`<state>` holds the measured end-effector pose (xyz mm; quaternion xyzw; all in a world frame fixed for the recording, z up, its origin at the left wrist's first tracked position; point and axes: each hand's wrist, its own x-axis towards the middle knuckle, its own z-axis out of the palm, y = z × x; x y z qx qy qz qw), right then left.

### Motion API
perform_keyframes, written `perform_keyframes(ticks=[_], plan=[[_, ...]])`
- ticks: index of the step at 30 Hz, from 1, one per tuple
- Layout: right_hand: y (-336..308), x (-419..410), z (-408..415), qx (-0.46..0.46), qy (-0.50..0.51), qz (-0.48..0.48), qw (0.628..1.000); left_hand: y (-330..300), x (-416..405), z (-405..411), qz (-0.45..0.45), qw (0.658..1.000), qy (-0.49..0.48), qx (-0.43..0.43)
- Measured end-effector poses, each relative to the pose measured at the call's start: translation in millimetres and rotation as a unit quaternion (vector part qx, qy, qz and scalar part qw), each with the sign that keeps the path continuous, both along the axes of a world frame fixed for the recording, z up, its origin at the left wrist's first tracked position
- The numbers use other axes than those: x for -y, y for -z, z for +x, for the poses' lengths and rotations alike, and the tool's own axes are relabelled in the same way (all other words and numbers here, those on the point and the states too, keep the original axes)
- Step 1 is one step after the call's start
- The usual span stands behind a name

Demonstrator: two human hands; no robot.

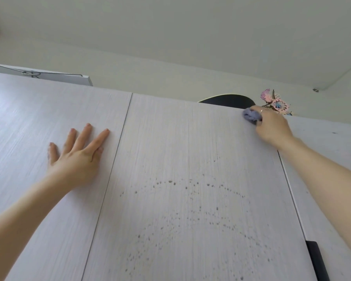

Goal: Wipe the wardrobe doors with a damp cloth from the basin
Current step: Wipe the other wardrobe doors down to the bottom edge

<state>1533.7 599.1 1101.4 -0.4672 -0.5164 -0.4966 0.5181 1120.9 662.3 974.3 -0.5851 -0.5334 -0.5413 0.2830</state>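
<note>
Pale ceiling above; white wood-grain wardrobe doors (190,159) fill view. Right hand (272,126) grip bunched round damp cloth (251,116) at middle door's top right corner. Left hand (77,153) flat, fingers spread, on left door. Risk: cloth sweeping over top edge could knock paper ornament (276,103) just beside it; droplet marks lower on door may get missed.

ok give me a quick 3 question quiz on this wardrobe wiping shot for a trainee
1. True or false: the left hand lies flat with fingers spread on the left door.
2. Which part of the middle door is the cloth on? A) bottom edge B) top right corner C) centre
3. Fill in: the right hand grips the ____.

Key: 1 true. 2 B. 3 cloth.
</note>
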Motion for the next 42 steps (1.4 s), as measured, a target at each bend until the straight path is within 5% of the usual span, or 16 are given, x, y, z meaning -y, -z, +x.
perform_keyframes(ticks=[4,7,12,19,21,26,33,35,39,40,42], plan=[[-9.2,1.3,0.2,-0.033,0.009,-0.019,0.999,-1.3,0.4,1.9,0.005,1.0,0.006,0.007],[43.7,-8.2,-7.8,-0.04,0.022,0.056,0.997,1.3,2.3,2.6,-0.004,1.0,0.004,0.007],[121.6,-14.0,1.1,0.121,0.008,0.125,0.985,-0.2,3.1,2.8,0.001,1.0,0.004,0.007],[46.8,-9.0,-20.7,-0.095,-0.05,0.055,0.993,2.2,-3.1,3.8,0.018,1.0,0.0,0.02],[70.4,-11.3,-37.8,-0.049,-0.061,0.064,0.995,3.2,-3.9,5.3,0.02,1.0,0.002,0.02],[144.3,-12.4,-57.4,0.275,-0.062,0.04,0.958,7.5,-4.4,11.5,0.02,0.999,0.013,0.034],[71.2,-12.6,-58.7,-0.074,-0.071,0.078,0.992,12.4,-4.8,5.1,0.02,1.0,0.005,0.019],[96.2,-18.8,-78.6,-0.011,-0.086,0.102,0.991,15.8,-4.6,4.9,0.018,1.0,0.005,0.013],[156.7,-17.3,-110.6,0.336,-0.131,0.012,0.933,22.9,-3.2,4.1,0.019,1.0,0.006,0.004],[152.9,-15.0,-108.3,0.376,-0.107,-0.008,0.921,23.9,-2.7,3.8,0.017,1.0,0.006,0.002],[128.5,-12.7,-100.4,0.312,-0.071,0.004,0.948,25.6,-2.5,3.5,0.013,1.0,0.002,-0.002]])
